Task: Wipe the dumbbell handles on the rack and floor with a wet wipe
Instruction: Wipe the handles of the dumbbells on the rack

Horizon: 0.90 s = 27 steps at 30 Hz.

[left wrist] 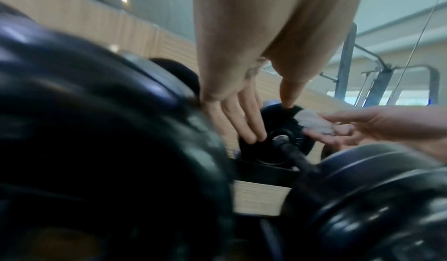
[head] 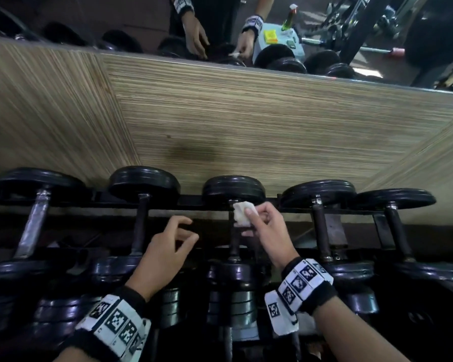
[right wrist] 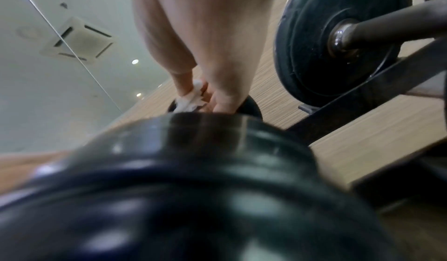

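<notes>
Right now the right hand (head: pixel 266 226), just right of centre in the head view, pinches a folded white wet wipe (head: pixel 242 214) between thumb and fingers and holds it against the far end of a dark dumbbell handle (head: pixel 234 241), close under the black far weight plate (head: pixel 233 189). The left hand (head: pixel 168 246), left of centre, holds nothing; its fingers are loosely curled and hover over the gap between this handle and the next handle (head: pixel 139 223) to the left. From the left wrist view the wipe (left wrist: pixel 314 120) looks crumpled and lies in the fingers of the right hand (left wrist: pixel 377 125) beside the plate's hub.

The wipe appears to meet only one side of the bar, so the step would go better with the wipe wrapped round the handle and drawn along its whole run toward the near plates (head: pixel 233 278), with a twist to reach the underside. The free hand could steady the near end so the dumbbell does not roll on the rack (head: pixel 191 202).

Further out, more dumbbells sit in the row: a pale metal handle (head: pixel 34 226) at the left edge and two dark handles (head: pixel 322 231) at right. Behind stands a wood-grain panel (head: pixel 246 121), and along the top of the frame a mirror (head: pixel 115 24) repeats both hands
</notes>
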Each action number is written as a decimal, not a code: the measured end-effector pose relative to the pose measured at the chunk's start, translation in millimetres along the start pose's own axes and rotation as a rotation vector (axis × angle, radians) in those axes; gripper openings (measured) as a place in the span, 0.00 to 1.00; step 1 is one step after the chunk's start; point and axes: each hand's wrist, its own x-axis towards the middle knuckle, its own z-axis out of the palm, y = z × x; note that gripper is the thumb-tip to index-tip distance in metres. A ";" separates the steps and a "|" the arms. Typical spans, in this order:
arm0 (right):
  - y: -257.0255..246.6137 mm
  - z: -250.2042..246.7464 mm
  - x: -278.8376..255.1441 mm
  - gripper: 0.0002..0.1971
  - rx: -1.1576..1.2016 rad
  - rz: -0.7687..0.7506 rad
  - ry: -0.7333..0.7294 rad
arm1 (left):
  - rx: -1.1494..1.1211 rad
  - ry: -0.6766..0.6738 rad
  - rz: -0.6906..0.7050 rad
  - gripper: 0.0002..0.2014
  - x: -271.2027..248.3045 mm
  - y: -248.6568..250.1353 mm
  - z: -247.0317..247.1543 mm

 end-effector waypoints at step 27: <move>40.6 9.9 62.3 0.10 -0.542 0.000 -0.038 | 0.270 0.427 0.071 0.11 -20.8 -65.9 -56.8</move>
